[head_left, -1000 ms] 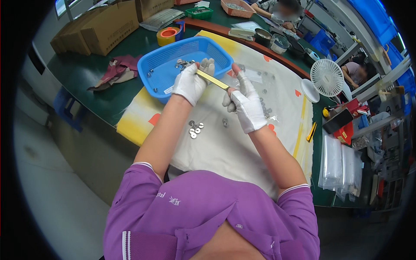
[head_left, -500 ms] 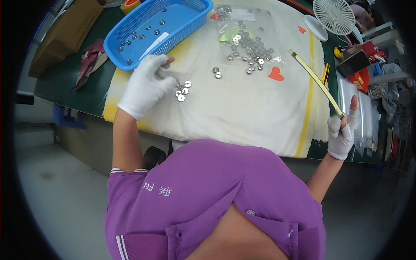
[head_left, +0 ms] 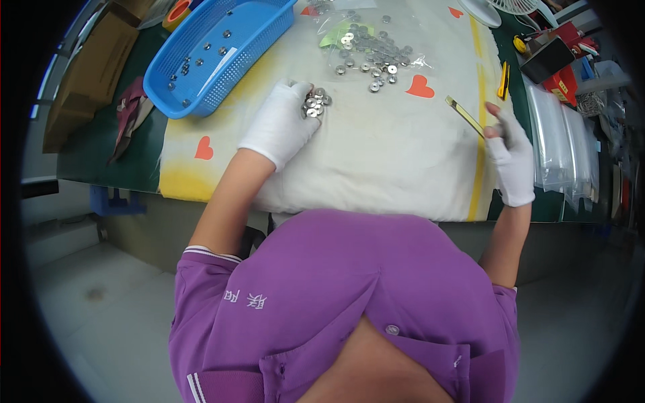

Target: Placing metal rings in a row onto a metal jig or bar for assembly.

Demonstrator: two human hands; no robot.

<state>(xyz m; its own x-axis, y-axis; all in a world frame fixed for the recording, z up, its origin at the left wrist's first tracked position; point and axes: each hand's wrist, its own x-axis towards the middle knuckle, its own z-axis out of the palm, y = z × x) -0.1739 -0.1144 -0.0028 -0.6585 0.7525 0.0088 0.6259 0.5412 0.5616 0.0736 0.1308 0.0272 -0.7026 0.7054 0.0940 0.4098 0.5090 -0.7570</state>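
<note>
My left hand (head_left: 281, 126), in a white glove with bare fingertips, curls around a tight cluster of small round metal parts (head_left: 314, 105) on the white cloth. Its fingers press against the near side of the pile, and part of them is hidden. In my right hand (head_left: 513, 153), gloved likewise, is a narrow yellow strip-shaped tool (head_left: 465, 117) that points up and left over the cloth. Beyond the cluster lies a clear plastic bag (head_left: 410, 64) with many similar metal parts in and around it.
A blue perforated basket (head_left: 222, 84) holding several metal parts stands at the far left, with a cardboard box (head_left: 91, 80) beside it. At right lie a yellow cutter knife (head_left: 503, 80), clear plastic bags (head_left: 568, 138) and a dark box-shaped object (head_left: 549, 60). A white fan (head_left: 516, 5) stands behind.
My left hand has moved right and now closes around the clustered metal parts. The right hand has moved left and away from me with the yellow tool. The whole view has shifted.
</note>
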